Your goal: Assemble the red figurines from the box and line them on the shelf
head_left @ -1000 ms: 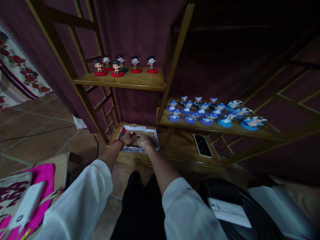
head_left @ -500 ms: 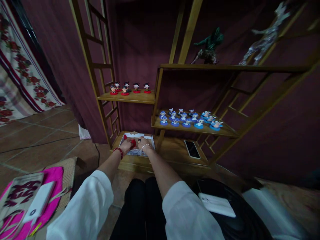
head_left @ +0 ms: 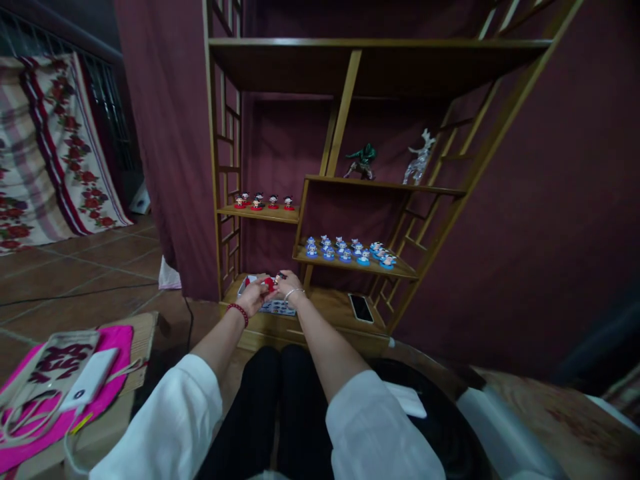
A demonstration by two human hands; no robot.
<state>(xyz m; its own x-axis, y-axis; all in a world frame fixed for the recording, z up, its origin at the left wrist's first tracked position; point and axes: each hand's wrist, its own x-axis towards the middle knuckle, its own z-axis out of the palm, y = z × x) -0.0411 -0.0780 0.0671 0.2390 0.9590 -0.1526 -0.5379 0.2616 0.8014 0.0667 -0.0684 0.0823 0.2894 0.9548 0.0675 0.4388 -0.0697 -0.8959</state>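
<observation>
My left hand [head_left: 254, 297] is closed on a small red base [head_left: 271, 284], the same red as the bases under the shelf figures. Facing it, my right hand [head_left: 290, 285] pinches a small dark-haired figurine [head_left: 279, 277]. Base and figurine are close together; whether they touch I cannot tell. Both hands are over a shallow white box [head_left: 280, 307] on the bottom shelf, which they partly cover. Several red-based figurines [head_left: 273, 202] stand on the upper left shelf. Several blue and purple figurines [head_left: 345, 254] fill the shelf to the right.
The wooden display rack [head_left: 345, 113] has a green figure [head_left: 364, 160] and a silvery deer [head_left: 419, 157] higher up. A phone [head_left: 361, 308] lies on the bottom shelf. To the left, a white power bank [head_left: 90, 380] rests on a pink bag [head_left: 120, 337].
Both hands have risen from inside the box and come together above it. The figurine now shows in my right hand, beside the red base. My head view has tilted up.
</observation>
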